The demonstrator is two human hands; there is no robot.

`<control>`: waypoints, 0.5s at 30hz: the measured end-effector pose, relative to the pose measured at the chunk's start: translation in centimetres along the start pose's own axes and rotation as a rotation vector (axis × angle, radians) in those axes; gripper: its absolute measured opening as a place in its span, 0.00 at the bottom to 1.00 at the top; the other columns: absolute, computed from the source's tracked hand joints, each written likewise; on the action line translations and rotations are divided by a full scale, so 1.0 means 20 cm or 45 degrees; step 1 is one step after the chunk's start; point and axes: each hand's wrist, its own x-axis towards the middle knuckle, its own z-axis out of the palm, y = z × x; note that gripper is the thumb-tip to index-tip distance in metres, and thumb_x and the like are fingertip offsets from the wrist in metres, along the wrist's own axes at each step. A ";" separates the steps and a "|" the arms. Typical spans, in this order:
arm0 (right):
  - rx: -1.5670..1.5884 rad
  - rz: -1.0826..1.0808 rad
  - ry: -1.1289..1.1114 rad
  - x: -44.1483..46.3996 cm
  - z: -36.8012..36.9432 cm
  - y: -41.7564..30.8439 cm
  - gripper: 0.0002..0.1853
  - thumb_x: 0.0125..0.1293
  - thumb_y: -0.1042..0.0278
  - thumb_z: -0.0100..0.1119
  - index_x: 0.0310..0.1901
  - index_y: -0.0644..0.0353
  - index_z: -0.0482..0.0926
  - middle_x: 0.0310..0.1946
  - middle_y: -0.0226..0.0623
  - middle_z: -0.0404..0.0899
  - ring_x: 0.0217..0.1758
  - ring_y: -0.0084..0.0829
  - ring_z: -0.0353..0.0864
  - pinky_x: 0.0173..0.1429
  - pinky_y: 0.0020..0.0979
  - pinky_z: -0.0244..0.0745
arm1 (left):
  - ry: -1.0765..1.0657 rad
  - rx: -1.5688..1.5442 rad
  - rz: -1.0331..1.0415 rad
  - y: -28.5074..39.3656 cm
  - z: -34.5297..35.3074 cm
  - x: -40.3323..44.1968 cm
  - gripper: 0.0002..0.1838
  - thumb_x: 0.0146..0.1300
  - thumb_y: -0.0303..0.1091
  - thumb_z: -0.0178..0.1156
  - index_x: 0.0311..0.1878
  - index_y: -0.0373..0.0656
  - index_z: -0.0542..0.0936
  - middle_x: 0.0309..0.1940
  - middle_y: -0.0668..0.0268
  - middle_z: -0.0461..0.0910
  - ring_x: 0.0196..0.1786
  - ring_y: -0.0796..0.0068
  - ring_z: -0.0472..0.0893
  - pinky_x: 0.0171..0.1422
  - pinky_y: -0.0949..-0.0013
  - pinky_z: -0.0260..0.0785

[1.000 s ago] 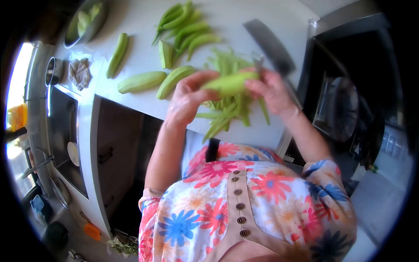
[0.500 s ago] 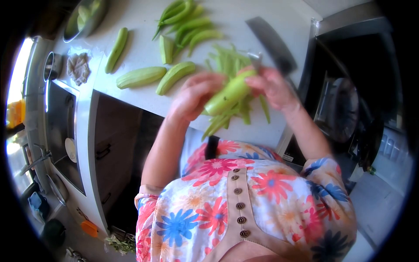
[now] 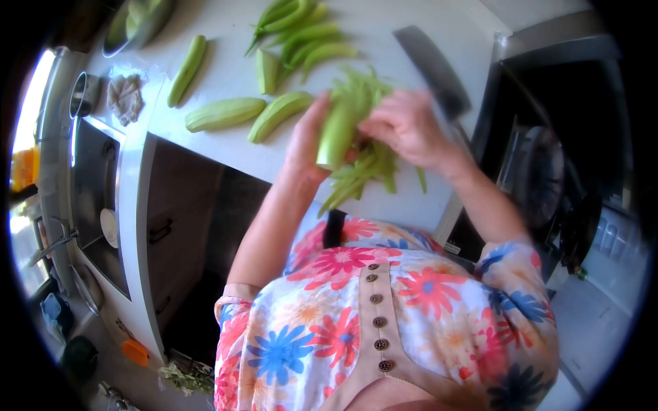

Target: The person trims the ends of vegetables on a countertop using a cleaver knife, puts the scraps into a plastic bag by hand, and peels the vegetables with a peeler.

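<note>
My left hand (image 3: pixel 308 140) is wrapped round a pale green zucchini (image 3: pixel 336 135) held upright above the counter. Closed fingers on my right hand (image 3: pixel 409 125) are beside the zucchini; the peeler they grip is hidden and blurred now, though its metal head shows in the earlier frame. Under both hands lies a heap of long green peel strips (image 3: pixel 367 171). To the left rest two peeled zucchini, one paler (image 3: pixel 225 114) and one curved (image 3: pixel 279 115). A cut piece (image 3: pixel 267 70) stands behind them.
A cleaver (image 3: pixel 433 68) lies at the right of the counter, near the stove (image 3: pixel 548 116). Green peppers (image 3: pixel 308 41) are at the back. Further left are a long zucchini (image 3: pixel 186 70), a crumpled cloth (image 3: pixel 125 98), a metal bowl (image 3: pixel 163 20) and a sink (image 3: pixel 96 205).
My left hand has turned the zucchini from slanting to more upright and shifted slightly. My right hand has come off its upper end and is now lower, at its right side.
</note>
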 end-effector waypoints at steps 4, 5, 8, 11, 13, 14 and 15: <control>-0.368 -0.134 0.109 0.06 0.01 0.01 0.20 0.54 0.40 0.59 0.20 0.49 0.80 0.21 0.22 0.73 0.33 0.27 0.70 0.43 0.32 0.54 | 0.151 0.040 0.049 -0.03 0.04 -0.01 0.17 0.68 0.48 0.46 0.46 0.45 0.75 0.33 0.64 0.80 0.30 0.70 0.81 0.23 0.66 0.75; -0.412 -0.146 0.147 0.07 0.01 0.02 0.21 0.53 0.39 0.59 0.20 0.48 0.80 0.21 0.22 0.73 0.33 0.27 0.70 0.42 0.32 0.54 | 0.131 0.064 0.063 -0.03 0.01 0.01 0.17 0.68 0.48 0.46 0.46 0.45 0.75 0.34 0.65 0.80 0.31 0.70 0.81 0.25 0.65 0.75; -0.323 -0.191 0.151 0.08 0.00 -0.02 0.22 0.52 0.37 0.58 0.18 0.48 0.79 0.20 0.22 0.71 0.33 0.27 0.69 0.41 0.33 0.55 | 0.116 -0.047 0.054 -0.02 0.00 0.01 0.17 0.69 0.47 0.44 0.47 0.45 0.74 0.37 0.63 0.79 0.36 0.68 0.81 0.34 0.60 0.76; -0.259 -0.317 0.155 0.07 0.00 -0.11 0.22 0.51 0.37 0.59 0.17 0.48 0.77 0.19 0.22 0.68 0.33 0.27 0.68 0.40 0.33 0.56 | 0.238 -0.105 0.104 -0.04 0.02 0.02 0.18 0.69 0.45 0.43 0.49 0.43 0.73 0.41 0.61 0.78 0.43 0.65 0.80 0.45 0.57 0.75; -0.277 -0.378 0.174 0.08 0.01 -0.12 0.23 0.50 0.37 0.59 0.16 0.48 0.75 0.18 0.22 0.67 0.32 0.27 0.67 0.40 0.33 0.57 | 0.298 -0.100 0.140 -0.04 0.04 0.04 0.18 0.69 0.45 0.43 0.50 0.42 0.73 0.43 0.60 0.78 0.46 0.64 0.79 0.50 0.57 0.73; -0.291 -0.383 0.181 0.09 0.01 -0.12 0.23 0.50 0.37 0.59 0.15 0.49 0.75 0.18 0.22 0.66 0.32 0.27 0.67 0.40 0.33 0.57 | 0.303 -0.102 0.147 -0.05 0.04 0.04 0.18 0.69 0.44 0.42 0.51 0.42 0.73 0.43 0.60 0.78 0.46 0.64 0.79 0.51 0.57 0.73; -0.303 -0.390 0.186 0.09 0.01 -0.12 0.23 0.50 0.38 0.59 0.15 0.49 0.74 0.18 0.22 0.66 0.32 0.27 0.67 0.41 0.33 0.57 | 0.309 -0.105 0.155 -0.05 0.04 0.04 0.18 0.70 0.44 0.42 0.52 0.42 0.72 0.44 0.59 0.77 0.47 0.63 0.79 0.53 0.58 0.73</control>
